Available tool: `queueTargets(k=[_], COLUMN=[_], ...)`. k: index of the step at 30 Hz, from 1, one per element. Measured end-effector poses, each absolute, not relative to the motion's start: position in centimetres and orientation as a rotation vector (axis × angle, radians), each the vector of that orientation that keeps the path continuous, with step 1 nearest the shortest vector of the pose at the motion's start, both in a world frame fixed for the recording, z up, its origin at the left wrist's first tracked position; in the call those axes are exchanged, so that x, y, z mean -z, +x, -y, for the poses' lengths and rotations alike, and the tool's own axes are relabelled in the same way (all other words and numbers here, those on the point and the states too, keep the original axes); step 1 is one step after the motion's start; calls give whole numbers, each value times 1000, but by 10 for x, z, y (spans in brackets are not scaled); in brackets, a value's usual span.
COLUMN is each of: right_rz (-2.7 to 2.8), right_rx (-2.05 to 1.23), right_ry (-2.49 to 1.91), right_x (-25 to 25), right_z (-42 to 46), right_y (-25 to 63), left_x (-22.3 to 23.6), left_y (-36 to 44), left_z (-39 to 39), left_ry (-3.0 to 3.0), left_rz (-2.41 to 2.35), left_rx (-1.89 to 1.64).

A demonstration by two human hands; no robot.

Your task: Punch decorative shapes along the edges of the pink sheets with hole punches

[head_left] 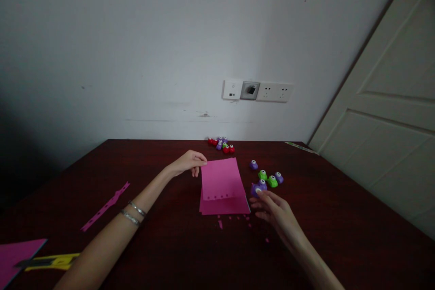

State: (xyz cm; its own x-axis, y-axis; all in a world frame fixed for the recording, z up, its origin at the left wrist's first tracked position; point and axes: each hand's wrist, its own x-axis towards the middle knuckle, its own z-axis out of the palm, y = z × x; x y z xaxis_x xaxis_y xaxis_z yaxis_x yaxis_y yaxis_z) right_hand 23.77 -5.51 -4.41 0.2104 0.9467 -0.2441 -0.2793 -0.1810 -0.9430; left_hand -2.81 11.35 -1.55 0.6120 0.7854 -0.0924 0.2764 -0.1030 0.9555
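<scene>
My left hand (pixel 193 162) pinches the upper left corner of a pink paper sheet (pixel 221 176), whose lower part carries a row of small punched holes. Beneath it lie more pink sheets (pixel 224 207). At the right edge of the paper, my right hand (pixel 272 207) holds a purple craft punch (pixel 256 190), thumb against its white round button. Just behind that punch stand a second purple punch (pixel 262 183), green punches (pixel 272 181) and other purple ones (pixel 253 165). Pink paper bits (pixel 220 224) are scattered in front of the sheets.
Several red, purple and green punches (pixel 220 144) cluster by the wall. Left of my arm lies a pink cut strip (pixel 106 206). A yellow utility knife (pixel 54 261) rests over pink paper (pixel 20 258) at the near left. A thin strip (pixel 302 147) lies at the back right.
</scene>
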Motion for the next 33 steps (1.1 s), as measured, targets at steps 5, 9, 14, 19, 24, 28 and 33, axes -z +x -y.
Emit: queueTargets(k=[5,9,14,19,24,28,33], right_rz=[772,792,807,820,787,779,789], right_rx=[-1354,-1388,-1392,-1421,-1431,-1432,-1447], right_ry=[-1271,-1269,-1287,-1278,-1285,-1289,-1284], right_x=[45,44,42,43,44,44,44], right_z=[56,57,58,57,57,58,58], right_y=[237,235,234,234,236,236,236], left_x=[13,9,8,10,9,9,9], left_y=[-33,-35,-33,-31,-31,-32,-32], left_z=[-117,-116,-115,-115,-115,-115,-114], left_ry=[1669,1681,1687,1686,1672,1678,1679], left_rz=[-883,-893,-906,-900,-874,-875,-868], left_rx=[-613,-644,-626,-602,-593,-595,-576])
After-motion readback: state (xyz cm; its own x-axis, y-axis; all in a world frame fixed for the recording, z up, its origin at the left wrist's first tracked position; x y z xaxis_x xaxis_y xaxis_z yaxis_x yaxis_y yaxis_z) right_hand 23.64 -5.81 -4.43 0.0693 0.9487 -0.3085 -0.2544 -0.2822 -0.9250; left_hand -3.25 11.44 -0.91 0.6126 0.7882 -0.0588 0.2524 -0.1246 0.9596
